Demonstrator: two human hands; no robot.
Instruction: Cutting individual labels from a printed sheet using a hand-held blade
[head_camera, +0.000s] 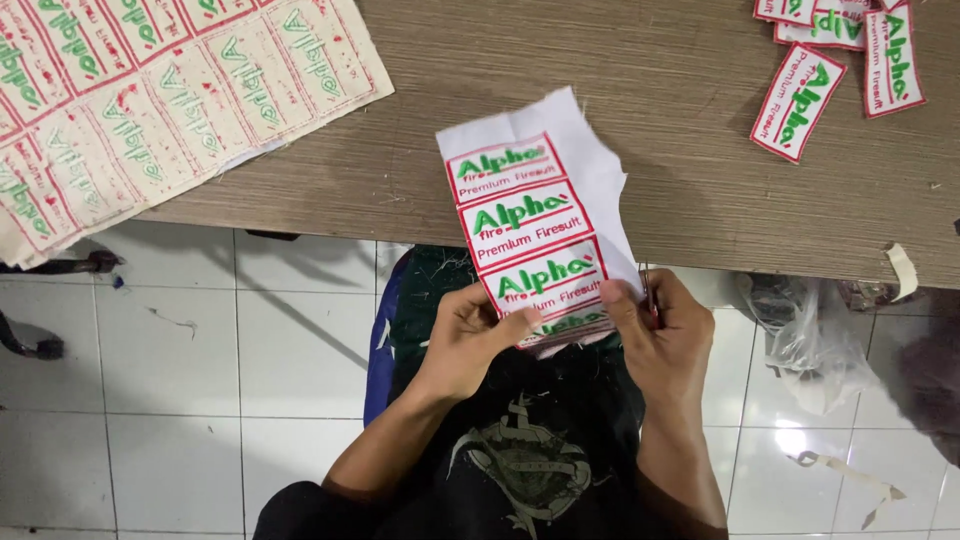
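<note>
Both forearms rise from the lap, wrists bent inward. The left hand (465, 335) pinches the lower left edge of a white fabric strip of 4 red-bordered, green-lettered embroidered patches (530, 230). The right hand (665, 335) pinches its lower right edge. The strip stands upright above both grips, over the brown wooden table's edge (400, 215).

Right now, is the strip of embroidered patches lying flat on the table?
No, both hands, left and right, hold the strip of patches up above the table edge.
</note>
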